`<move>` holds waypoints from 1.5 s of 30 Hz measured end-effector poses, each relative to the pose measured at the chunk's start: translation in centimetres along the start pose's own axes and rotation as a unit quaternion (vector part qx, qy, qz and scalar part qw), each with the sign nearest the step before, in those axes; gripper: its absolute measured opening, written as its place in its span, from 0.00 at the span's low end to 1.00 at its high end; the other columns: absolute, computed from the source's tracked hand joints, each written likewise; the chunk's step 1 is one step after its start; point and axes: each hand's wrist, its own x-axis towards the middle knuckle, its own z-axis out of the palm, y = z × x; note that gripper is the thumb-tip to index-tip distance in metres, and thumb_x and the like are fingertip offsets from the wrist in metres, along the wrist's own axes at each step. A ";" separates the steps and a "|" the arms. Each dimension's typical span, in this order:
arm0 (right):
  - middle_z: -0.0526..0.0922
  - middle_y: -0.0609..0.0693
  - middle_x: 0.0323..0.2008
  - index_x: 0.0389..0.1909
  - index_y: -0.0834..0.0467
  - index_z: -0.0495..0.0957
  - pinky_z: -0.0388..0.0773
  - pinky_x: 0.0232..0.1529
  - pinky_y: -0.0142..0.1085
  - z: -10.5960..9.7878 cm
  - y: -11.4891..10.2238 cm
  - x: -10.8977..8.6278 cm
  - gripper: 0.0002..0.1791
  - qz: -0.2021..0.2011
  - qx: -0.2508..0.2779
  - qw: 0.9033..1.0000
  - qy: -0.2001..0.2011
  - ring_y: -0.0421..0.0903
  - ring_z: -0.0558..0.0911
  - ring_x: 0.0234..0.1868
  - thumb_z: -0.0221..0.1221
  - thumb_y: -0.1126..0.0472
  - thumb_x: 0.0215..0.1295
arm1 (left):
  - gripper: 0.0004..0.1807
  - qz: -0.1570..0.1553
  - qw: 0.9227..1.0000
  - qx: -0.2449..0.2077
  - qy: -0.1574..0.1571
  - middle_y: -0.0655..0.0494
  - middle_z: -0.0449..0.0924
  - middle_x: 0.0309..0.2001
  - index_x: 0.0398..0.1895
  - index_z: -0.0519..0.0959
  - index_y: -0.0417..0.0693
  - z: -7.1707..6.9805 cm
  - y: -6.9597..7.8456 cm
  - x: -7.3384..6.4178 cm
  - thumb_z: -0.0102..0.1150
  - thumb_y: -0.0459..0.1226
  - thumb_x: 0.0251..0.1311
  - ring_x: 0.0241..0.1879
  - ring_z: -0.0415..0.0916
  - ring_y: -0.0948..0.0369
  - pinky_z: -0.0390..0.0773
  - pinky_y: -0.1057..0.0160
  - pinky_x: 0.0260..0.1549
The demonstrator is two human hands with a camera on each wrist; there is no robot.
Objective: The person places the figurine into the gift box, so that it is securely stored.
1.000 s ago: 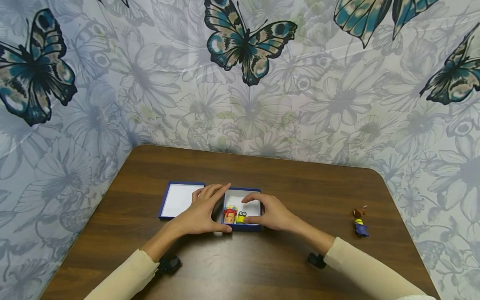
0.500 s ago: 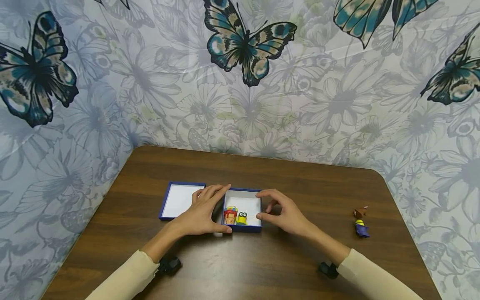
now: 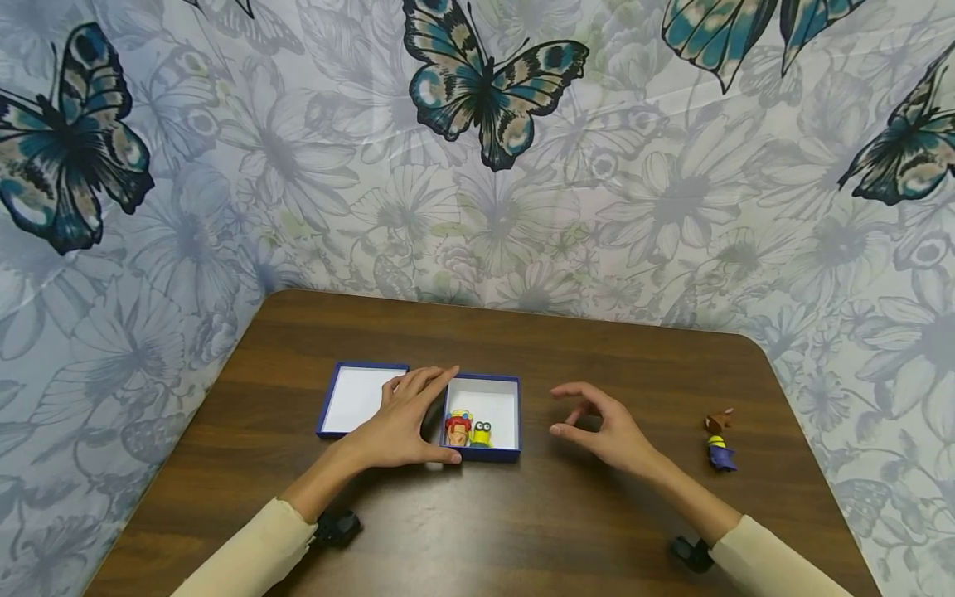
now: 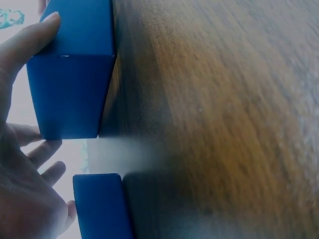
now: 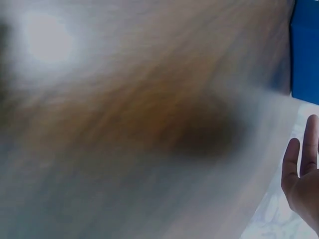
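My left hand [image 3: 406, 427] grips the left end of an open blue box [image 3: 492, 455], its thumb at the front wall and its fingers towards the back. Inside the white interior, a red-haired toy figure [image 3: 458, 429] and a yellow minion figure [image 3: 481, 435] lie side by side near the front left. In the left wrist view, the thumb presses on the blue box [image 4: 72, 94]. To the right of the box, my right hand [image 3: 615, 431] hovers over the table, thumb and fingers apart and holding nothing. The right wrist view shows that hand [image 5: 304, 186] below the box's corner [image 5: 306, 59].
Left of the box lies a blue-rimmed lid [image 3: 356, 400], white side up, partly behind the left hand. Farther right on the brown table [image 3: 612, 356] lies a small toy figure [image 3: 720, 456] in blue and yellow with a brown top. A butterfly-print cloth [image 3: 492, 224] hangs behind.
My right hand has drawn out of the box and moved right, away from its right wall. The left hand, the box and both figures inside have stayed in place.
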 end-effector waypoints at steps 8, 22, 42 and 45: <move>0.84 0.60 0.65 0.68 0.53 0.79 0.84 0.54 0.42 -1.5 1.0 -1.7 0.29 0.001 0.004 1.000 0.020 0.43 0.87 0.42 0.74 0.60 0.68 | 0.72 0.000 1.000 0.003 0.001 0.51 0.60 0.81 0.90 0.49 0.66 0.0 0.0 0.0 0.82 0.68 0.44 0.83 0.54 0.48 0.45 0.29 0.75; 0.85 0.56 0.62 0.66 0.56 0.80 0.83 0.50 0.36 -4.1 2.4 -5.3 0.28 0.028 -0.067 0.996 0.056 0.40 0.86 0.40 0.74 0.59 0.67 | 0.71 0.004 1.000 0.004 0.004 0.52 0.61 0.81 0.89 0.50 0.66 -0.1 0.2 -0.1 0.82 0.66 0.44 0.82 0.55 0.48 0.45 0.29 0.75; 0.87 0.56 0.58 0.65 0.58 0.81 0.68 0.61 0.16 -7.9 4.8 -9.5 0.32 0.002 -0.177 0.975 0.136 0.32 0.79 0.57 0.78 0.67 0.59 | 0.72 0.009 1.000 0.006 0.002 0.51 0.60 0.81 0.90 0.49 0.64 0.0 -0.1 0.0 0.82 0.66 0.45 0.83 0.54 0.48 0.44 0.30 0.75; 0.87 0.55 0.58 0.64 0.56 0.82 0.68 0.59 0.18 -8.2 4.9 -10.2 0.32 0.002 -0.180 0.971 0.156 0.29 0.77 0.57 0.78 0.69 0.58 | 0.72 0.007 1.000 0.005 0.000 0.51 0.60 0.81 0.90 0.48 0.65 -0.1 -0.1 -0.1 0.82 0.66 0.45 0.83 0.54 0.48 0.44 0.29 0.75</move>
